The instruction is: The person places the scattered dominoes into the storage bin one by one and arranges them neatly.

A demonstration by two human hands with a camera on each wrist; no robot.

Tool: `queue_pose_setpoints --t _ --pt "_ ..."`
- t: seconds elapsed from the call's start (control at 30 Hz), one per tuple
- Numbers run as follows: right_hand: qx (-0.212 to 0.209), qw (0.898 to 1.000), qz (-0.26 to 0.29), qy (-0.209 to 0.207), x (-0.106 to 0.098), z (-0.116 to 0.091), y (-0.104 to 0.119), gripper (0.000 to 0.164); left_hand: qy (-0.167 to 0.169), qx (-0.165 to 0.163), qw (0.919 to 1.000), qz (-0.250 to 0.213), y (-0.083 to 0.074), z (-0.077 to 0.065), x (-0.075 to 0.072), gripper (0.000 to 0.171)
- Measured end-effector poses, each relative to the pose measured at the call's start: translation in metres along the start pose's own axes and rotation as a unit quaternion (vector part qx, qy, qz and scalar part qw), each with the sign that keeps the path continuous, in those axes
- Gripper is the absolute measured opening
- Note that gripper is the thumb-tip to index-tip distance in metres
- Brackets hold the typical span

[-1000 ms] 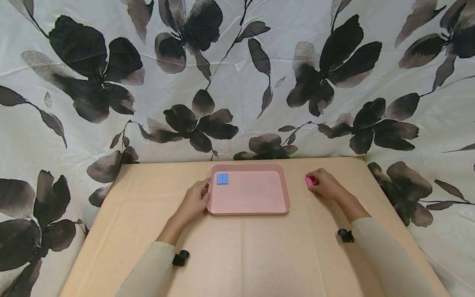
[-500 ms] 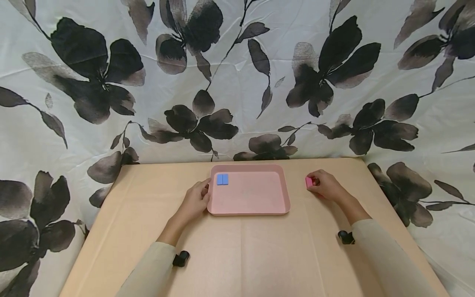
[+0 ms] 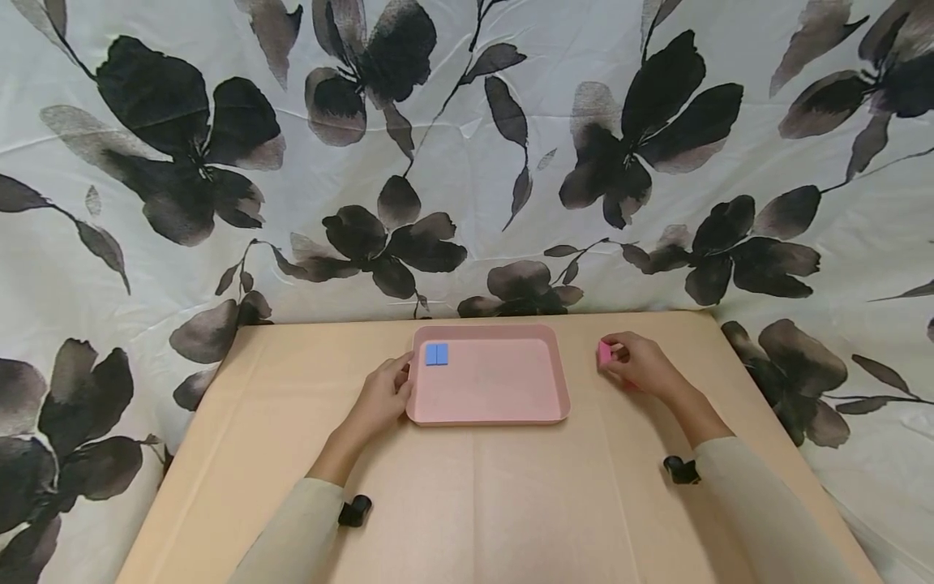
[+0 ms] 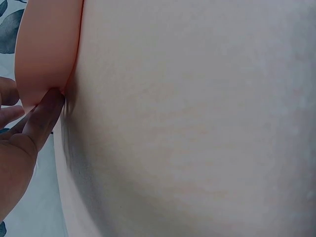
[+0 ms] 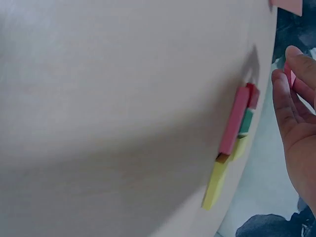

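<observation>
A pink tray [image 3: 487, 418] lies near the table's far edge, with two blue blocks [image 3: 436, 354] side by side in its upper left corner. My left hand [image 3: 381, 393] holds the tray's left side, and the left wrist view shows its fingers [image 4: 47, 111] curled at the tray wall. To the right of the tray, my right hand [image 3: 636, 362] pinches a small pink block [image 3: 604, 354] between thumb and fingertips. In the right wrist view that block [image 5: 291, 75] is mostly hidden by the fingers.
The right wrist view shows a long pink block [image 5: 234, 121], a red block [image 5: 253, 95], a green block [image 5: 246, 122] and yellow blocks [image 5: 214, 185] together on the table [image 3: 511, 503]. In the head view my right hand mostly covers them. A floral cloth [image 3: 467, 162] hangs behind the table.
The pink block has turned slightly in my right fingers and shifted a little left. My left hand stays at the tray, and the blue blocks keep their place.
</observation>
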State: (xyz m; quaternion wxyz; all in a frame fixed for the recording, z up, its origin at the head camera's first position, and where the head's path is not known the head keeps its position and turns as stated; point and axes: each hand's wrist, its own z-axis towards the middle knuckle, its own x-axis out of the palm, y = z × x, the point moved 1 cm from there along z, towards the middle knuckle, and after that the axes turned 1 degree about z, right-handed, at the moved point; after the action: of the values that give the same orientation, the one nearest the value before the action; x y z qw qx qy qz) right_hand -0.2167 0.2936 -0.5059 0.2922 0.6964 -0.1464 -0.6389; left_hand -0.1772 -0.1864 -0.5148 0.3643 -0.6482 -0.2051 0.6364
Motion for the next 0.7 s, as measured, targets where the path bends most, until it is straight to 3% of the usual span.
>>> queue_pose_setpoints --t 0.43,0.7 --pt "-0.049 0.998 0.015 -0.041 0.002 0.003 0.046 0.045 0.012 -0.003 0.9999 -0.01 0.0 -0.003 0.002 0.055" --pt "-0.086 0.995 0.028 -0.038 0.008 0.016 0.085 0.046 0.011 -0.002 0.9999 -0.006 -0.001 -0.003 0.0 0.055"
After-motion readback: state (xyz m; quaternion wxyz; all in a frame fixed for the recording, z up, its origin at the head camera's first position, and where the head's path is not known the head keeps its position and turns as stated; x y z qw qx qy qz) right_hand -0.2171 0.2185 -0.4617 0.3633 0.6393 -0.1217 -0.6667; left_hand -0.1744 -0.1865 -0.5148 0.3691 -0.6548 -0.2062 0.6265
